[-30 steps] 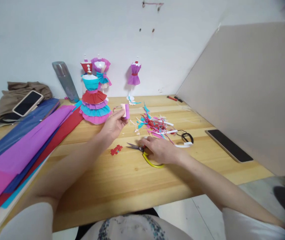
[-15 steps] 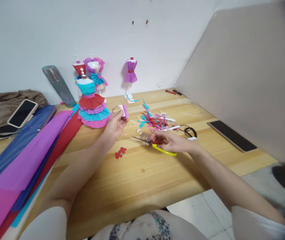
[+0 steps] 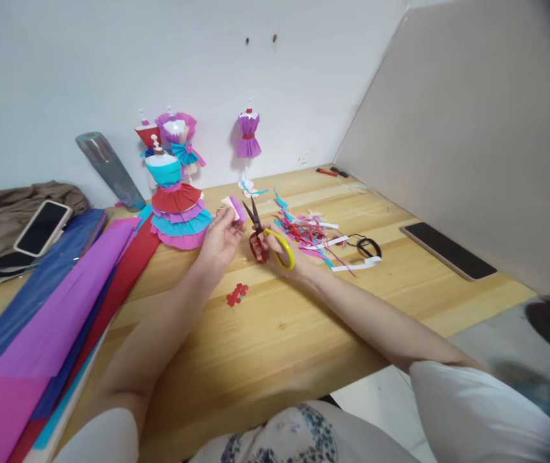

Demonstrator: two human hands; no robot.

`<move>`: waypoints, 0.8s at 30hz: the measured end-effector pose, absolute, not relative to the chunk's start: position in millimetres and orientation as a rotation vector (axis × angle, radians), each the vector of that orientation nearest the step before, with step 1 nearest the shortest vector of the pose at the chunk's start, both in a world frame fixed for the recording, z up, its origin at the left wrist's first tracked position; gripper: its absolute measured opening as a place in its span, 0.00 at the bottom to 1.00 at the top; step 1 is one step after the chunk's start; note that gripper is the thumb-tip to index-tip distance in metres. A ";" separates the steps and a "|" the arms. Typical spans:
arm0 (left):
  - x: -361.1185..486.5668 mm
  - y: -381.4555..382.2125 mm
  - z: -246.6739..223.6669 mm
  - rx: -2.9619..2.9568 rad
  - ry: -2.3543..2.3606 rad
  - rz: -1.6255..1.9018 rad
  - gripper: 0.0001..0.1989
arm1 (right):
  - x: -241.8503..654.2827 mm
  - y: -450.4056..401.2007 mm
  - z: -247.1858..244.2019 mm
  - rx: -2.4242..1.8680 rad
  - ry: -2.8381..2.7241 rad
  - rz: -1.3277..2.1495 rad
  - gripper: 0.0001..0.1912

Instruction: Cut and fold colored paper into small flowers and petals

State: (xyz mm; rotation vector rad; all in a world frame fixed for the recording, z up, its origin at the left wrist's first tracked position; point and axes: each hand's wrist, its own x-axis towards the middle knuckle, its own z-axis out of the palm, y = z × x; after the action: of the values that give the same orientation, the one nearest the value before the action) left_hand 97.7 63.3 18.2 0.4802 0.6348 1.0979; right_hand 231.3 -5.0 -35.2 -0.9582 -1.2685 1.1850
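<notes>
My left hand (image 3: 225, 233) pinches a small folded piece of purple and cream paper (image 3: 234, 209). Close to its right, my right hand (image 3: 275, 247) holds scissors (image 3: 257, 225) with one yellow and one red handle loop. Their blades are parted and point up beside the paper, not visibly touching it. Red paper flower shapes (image 3: 237, 294) lie on the table in front of my hands. Behind my right hand is a pile of coloured paper scraps (image 3: 304, 228).
Dress forms in paper dresses (image 3: 178, 199) stand at the back left, another (image 3: 248, 136) at the wall. Long coloured paper sheets (image 3: 58, 308), a bottle (image 3: 111, 170) and a phone (image 3: 42, 228) are left. A dark flat device (image 3: 448, 251) lies right, near a black cord (image 3: 369, 247).
My right hand has moved left and slightly up with the scissors, which have turned upright and opened. A white strip shows lower at the scrap pile. The view has shifted slightly.
</notes>
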 end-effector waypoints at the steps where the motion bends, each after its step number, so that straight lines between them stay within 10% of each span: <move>1: 96.3 64.1 18.7 0.483 0.634 1.103 0.11 | 228.0 -4.4 -37.0 -0.936 -1.248 1.201 0.30; 24: 98.6 56.5 14.5 0.428 0.725 1.130 0.06 | 218.7 -21.6 -26.2 -1.231 -1.520 0.853 0.19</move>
State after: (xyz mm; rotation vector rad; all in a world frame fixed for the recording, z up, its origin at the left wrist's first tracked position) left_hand 98.6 56.5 14.5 0.4279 0.7251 1.1296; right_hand 218.7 -21.6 -26.2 -1.2311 -1.5204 0.8528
